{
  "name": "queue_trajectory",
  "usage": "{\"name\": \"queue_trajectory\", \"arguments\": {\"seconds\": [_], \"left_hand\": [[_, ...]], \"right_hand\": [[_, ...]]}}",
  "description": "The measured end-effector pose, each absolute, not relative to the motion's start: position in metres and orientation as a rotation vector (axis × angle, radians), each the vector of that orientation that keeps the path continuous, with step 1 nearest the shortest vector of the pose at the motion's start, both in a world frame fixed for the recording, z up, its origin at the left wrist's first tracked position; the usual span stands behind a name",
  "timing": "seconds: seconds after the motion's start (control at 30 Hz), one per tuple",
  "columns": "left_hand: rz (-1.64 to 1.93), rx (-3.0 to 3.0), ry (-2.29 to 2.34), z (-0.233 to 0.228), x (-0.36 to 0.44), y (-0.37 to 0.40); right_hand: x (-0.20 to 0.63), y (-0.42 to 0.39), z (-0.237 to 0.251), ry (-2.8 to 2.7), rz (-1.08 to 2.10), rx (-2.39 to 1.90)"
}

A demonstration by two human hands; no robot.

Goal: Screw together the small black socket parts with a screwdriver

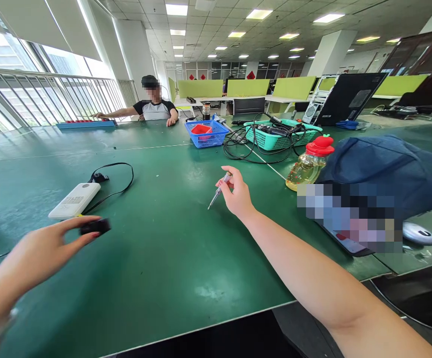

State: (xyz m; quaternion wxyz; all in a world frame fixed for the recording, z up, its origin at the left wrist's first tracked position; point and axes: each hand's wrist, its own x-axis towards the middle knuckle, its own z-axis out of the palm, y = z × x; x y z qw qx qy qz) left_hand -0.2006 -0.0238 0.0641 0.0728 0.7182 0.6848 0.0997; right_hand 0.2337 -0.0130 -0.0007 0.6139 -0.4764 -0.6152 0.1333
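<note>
Between the thumb and fingers of my left hand (54, 243) is a small black block-shaped object (95, 226), raised over the left of the green table and blurred, so its kind is unclear. A white power bank (76, 200) lies just beyond that hand, with a black strap (131, 181) or cable beside it. My right hand (237, 193) is closed round the clear handle of a slim screwdriver (219, 191). Its metal tip points down and to the left, close to the tabletop; whether it touches I cannot tell.
On the green table (156, 288) stand a blue basket (207, 140) with a red tray, a teal basket (266, 140) of black cables, and a red-capped bottle (305, 169). A dark blue bag (387, 169) lies right. Across the table sits a person (156, 109) near a blue rack (85, 125).
</note>
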Motion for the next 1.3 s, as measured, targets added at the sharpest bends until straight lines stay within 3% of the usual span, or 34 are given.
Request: {"name": "queue_trajectory", "arguments": {"seconds": [0.2, 0.37, 0.77, 1.3], "left_hand": [[0.281, 2.604, 1.421, 0.072, -0.016, -0.028], [0.252, 2.768, 1.288, 0.037, 0.052, -0.011], [0.575, 2.370, 1.282, -0.001, 0.047, 0.015], [0.570, 2.353, 1.256, 0.000, 0.047, 0.013]], "right_hand": [[0.234, -0.018, 0.003, -1.504, 0.156, -1.132], [0.231, -0.024, 0.010, -1.670, 0.036, -1.103], [0.222, -0.024, 0.011, -1.617, 0.135, -1.157], [0.220, -0.028, 0.012, -1.415, 0.263, -1.056]]}}
